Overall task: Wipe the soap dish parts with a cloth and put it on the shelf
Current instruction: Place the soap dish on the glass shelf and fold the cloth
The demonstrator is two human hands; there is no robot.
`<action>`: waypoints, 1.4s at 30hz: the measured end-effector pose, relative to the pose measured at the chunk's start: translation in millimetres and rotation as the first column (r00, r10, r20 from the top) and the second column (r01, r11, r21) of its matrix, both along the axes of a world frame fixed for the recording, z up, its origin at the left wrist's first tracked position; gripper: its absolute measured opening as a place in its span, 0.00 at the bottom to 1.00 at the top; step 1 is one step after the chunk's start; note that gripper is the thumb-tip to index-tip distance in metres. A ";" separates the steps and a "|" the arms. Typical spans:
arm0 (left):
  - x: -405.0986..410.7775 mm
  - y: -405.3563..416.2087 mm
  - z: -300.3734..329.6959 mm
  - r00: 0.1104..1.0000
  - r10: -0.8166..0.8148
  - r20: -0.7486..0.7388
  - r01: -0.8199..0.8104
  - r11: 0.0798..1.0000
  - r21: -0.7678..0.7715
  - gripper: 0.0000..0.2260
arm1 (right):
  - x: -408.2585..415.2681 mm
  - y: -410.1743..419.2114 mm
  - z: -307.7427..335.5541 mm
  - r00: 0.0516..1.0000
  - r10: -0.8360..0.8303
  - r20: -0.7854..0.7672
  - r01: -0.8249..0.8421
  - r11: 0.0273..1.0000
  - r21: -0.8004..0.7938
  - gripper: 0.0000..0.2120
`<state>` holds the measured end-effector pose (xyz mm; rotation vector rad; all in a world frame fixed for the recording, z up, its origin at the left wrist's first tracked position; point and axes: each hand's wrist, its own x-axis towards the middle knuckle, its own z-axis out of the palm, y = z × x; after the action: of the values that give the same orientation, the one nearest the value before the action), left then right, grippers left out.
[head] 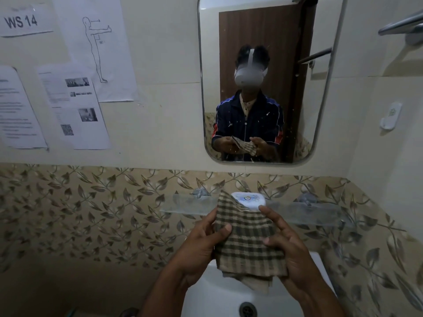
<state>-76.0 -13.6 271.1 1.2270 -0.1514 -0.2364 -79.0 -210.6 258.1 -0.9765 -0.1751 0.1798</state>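
A brown and beige checked cloth (247,239) hangs between both hands above the white sink (219,300). My left hand (201,243) grips its left edge, thumb lying on the front. My right hand (288,245) grips its right side, index finger stretched up along the edge. The cloth drapes over whatever is inside it, so I cannot tell whether a dish part is wrapped there. Behind the cloth's top corner, a white soap dish (250,200) with a printed lid stands on the glass shelf (309,215).
The glass shelf runs along the leaf-patterned tiled wall (91,216) on two metal brackets. A mirror (263,76) hangs above, papers are taped to the wall at left, and a towel rail (400,25) juts out at upper right. The sink drain (247,308) lies below my hands.
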 end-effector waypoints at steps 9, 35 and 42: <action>3.4 -2.4 -10.5 0.984 0.052 0.171 -0.123 0.894 0.431 0.09 | 9.8 1.1 -16.9 0.968 -0.151 0.200 0.250 0.644 -0.723 0.47; -46.1 25.8 -17.2 0.734 0.232 0.638 -0.586 0.691 0.423 0.18 | 15.6 84.2 30.8 0.999 0.023 -0.041 -0.030 0.981 -0.191 0.16; -33.9 20.6 -7.7 0.719 0.432 0.545 -0.621 0.752 0.223 0.04 | 13.5 74.5 25.0 0.996 0.089 0.008 -0.088 0.991 -0.099 0.20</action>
<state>-109.9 7.0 263.3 1.6634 -0.1532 0.5876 -65.6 -136.1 283.1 -1.0691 -0.2226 0.2660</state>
